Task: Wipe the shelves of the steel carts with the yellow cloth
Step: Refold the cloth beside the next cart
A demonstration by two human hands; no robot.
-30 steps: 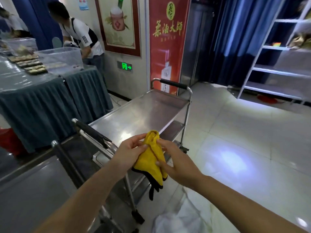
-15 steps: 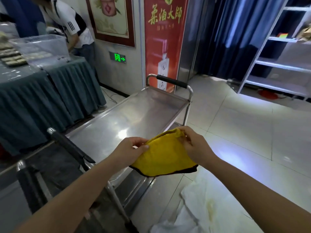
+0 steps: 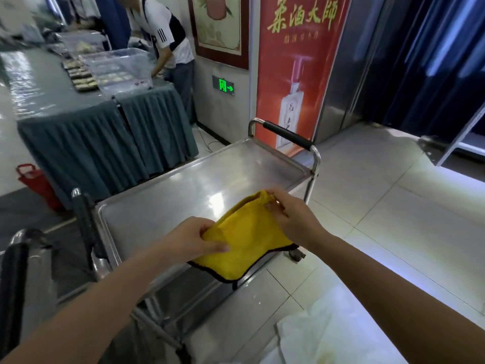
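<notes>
A yellow cloth (image 3: 246, 240) with a black hem is stretched between both my hands, just above the near right edge of a steel cart's top shelf (image 3: 199, 190). My left hand (image 3: 194, 239) pinches its near left corner. My right hand (image 3: 291, 214) grips the far right corner. The cart has a black-sleeved handle (image 3: 286, 135) at its far end and a lower shelf (image 3: 199, 290) showing under the cloth. A second steel cart (image 3: 29, 279) with black handles stands at the lower left, partly cut off.
A table with a grey-green skirt (image 3: 105, 132) carries clear bins and trays at the left, where a person (image 3: 168, 46) bends over it. A red bag (image 3: 36, 182) sits on the floor. White plastic sheet (image 3: 328, 334) lies by my feet. Tiled floor spreads to the right.
The cloth went from a bunched bundle held upright to a spread sheet pulled flat between my hands, now over the cart's top shelf. My view has shifted closer to the cart.
</notes>
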